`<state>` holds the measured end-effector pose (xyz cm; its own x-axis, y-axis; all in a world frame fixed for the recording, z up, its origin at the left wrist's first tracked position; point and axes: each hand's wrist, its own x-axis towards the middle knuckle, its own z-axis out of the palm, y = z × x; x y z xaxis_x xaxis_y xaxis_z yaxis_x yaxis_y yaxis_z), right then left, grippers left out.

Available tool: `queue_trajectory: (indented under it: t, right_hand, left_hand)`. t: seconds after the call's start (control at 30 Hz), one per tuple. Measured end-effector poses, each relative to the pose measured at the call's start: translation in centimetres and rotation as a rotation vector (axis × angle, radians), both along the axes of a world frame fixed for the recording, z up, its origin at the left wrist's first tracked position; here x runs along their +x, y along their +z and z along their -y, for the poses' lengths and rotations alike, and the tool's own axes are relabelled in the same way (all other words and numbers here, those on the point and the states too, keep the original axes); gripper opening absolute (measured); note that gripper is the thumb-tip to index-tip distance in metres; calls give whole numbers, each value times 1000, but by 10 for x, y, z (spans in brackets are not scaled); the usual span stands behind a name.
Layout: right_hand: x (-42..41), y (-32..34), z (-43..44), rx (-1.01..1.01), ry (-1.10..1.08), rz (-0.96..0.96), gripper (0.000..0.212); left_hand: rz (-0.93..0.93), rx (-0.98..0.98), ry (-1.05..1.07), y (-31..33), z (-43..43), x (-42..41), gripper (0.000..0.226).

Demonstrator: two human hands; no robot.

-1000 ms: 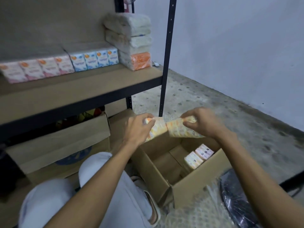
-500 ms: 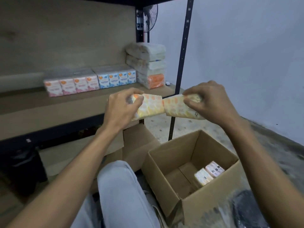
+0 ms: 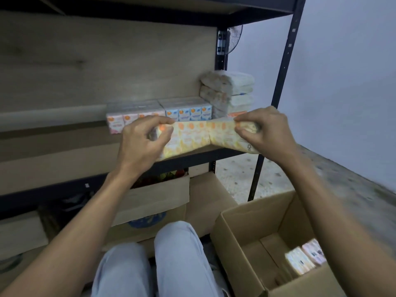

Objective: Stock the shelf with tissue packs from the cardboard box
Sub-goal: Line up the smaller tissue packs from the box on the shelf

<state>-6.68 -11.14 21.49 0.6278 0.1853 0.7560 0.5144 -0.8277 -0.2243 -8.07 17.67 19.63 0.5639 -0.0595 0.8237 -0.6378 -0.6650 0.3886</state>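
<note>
**Two yellow packs held up in front of the shelf**

At the centre of the frame the left hand (image 3: 145,140) and the right hand (image 3: 265,129) each pinch the outer end of a yellow tissue pack: the left yellow pack (image 3: 184,140) and the right yellow pack (image 3: 227,136) meet end to end in the middle, sagging slightly at the join. Both hands are closed tight on the wrapping, thumb against fingers. The pair hangs in front of the shelf board (image 3: 64,159), not yet resting on it.

To place them well, I judge the packs should be carried level over the bare board in front of the existing rows, lowered until their undersides sit flat, and pushed back against the row before the fingers let go. Held only by their ends, they could fold at the join, so they need steady support.

Counted: two yellow packs in hand. On the shelf, centre frame, a pink row (image 3: 120,123) and a blue row (image 3: 190,112); the blue shows four fronts, the pink is partly hidden by the left hand. To the right, a stack of soft bundles (image 3: 231,91), at least three high. In the cardboard box (image 3: 242,236), lower right, two packs (image 3: 306,258) remain visible.
</note>
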Motion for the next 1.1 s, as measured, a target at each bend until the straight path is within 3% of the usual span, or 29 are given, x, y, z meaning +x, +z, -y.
queue_trajectory:
  t: [0.27,0.7,0.83,1.1]
  right_hand:
    - [32,-27,-35,50,149,31,19]
    - [92,-60,-47,14,225,-182,32]
    - [103,-55,-43,-6,195,-210,32]
    - [119,-35,-79,-161,-77,-233,39]
  left_hand:
    - [6,116,95,-25,-46,16,24]
    - [-139,266,153,-44,-87,55,29]
    - [-203,317,178,-49,-95,65,32]
    - [-225,262,314,-27,-66,77,36]
